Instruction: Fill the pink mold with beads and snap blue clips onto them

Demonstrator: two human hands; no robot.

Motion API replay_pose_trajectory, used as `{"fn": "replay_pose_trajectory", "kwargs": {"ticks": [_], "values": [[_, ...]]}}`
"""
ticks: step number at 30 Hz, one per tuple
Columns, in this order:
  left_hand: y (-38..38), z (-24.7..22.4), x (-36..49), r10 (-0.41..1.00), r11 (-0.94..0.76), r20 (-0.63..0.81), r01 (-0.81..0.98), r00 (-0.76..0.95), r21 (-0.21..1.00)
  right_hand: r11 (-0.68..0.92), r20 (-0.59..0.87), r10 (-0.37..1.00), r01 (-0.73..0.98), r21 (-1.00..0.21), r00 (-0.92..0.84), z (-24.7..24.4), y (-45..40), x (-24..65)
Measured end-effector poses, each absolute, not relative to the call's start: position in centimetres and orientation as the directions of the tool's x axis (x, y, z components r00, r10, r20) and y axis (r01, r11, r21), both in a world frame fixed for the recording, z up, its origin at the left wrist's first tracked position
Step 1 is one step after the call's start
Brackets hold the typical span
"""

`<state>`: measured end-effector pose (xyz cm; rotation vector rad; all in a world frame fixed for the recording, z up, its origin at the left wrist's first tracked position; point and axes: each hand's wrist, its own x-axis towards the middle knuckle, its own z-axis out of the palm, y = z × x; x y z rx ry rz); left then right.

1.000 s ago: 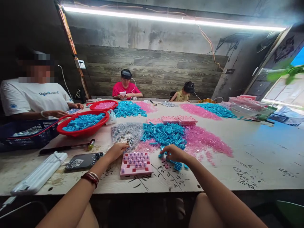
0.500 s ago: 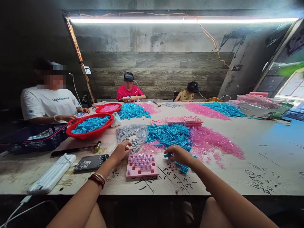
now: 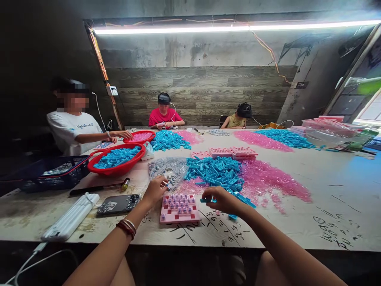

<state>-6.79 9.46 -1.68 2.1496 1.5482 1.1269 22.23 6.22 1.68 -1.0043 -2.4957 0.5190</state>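
A pink tray (image 3: 179, 217) with rows of small clear-and-purple pieces lies on the table in front of me. My left hand (image 3: 156, 190) is at its upper left corner, fingers curled together beside a clear plastic bag (image 3: 175, 169) of small metallic parts; what the fingertips hold is too small to name. Right of the tray, my right hand (image 3: 218, 198) pinches a blue clip (image 3: 207, 200) just above the table. Beyond it lie a heap of blue clips (image 3: 218, 171) and a spread of pink pieces (image 3: 274, 180).
Left of me are a phone (image 3: 119, 203), a white power bank (image 3: 71, 216), a screwdriver (image 3: 101, 187), a red basin (image 3: 117, 159) of blue clips and a dark basket (image 3: 56, 172). Pink trays (image 3: 232, 152) stand behind the heap. Three people sit around the table.
My right hand has moved slightly left with the blue clip. My left hand stays near the tray's corner. The person at left has stretched an arm to the farther red basin.
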Motion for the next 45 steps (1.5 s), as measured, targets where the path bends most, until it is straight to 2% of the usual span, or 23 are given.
{"fn": "replay_pose_trajectory", "kwargs": {"ticks": [4,7,13,20,24,27,35,45], "values": [[8.0,-0.4,-5.6,0.855,-0.475,0.502,0.584,0.13,0.658,0.671,0.226,0.708,0.539,-0.509,-0.669,3.2,4.5,21.8],[6.0,0.5,-3.7,0.827,-0.55,0.518,0.506,0.218,0.665,0.68,0.209,0.696,0.536,-0.5,-0.687,3.9,3.5,21.5],[2.4,1.2,0.0,0.792,-0.598,0.398,0.456,0.463,0.659,0.696,0.18,0.671,0.526,-0.488,-0.719,3.5,3.3,21.6],[1.7,-0.1,1.5,0.697,-0.716,0.369,0.562,0.615,0.415,0.678,0.191,0.689,0.529,-0.51,-0.699,2.7,4.8,22.7],[1.9,-0.4,1.3,0.665,-0.746,0.319,0.586,0.675,0.315,0.644,0.167,0.72,0.56,-0.521,-0.673,2.8,5.1,22.8],[1.8,-0.1,1.3,0.653,-0.757,0.305,0.593,0.693,0.273,0.63,0.157,0.73,0.564,-0.535,-0.666,3.0,5.0,22.8],[1.4,0.3,1.3,0.697,-0.712,0.19,0.64,0.691,0.288,0.621,0.146,0.726,0.55,-0.558,-0.672,3.0,4.9,22.6],[1.3,-1.0,1.6,0.742,-0.667,0.204,0.674,0.638,0.317,0.608,0.135,0.74,0.57,-0.553,-0.659,2.8,5.0,22.7]]}}
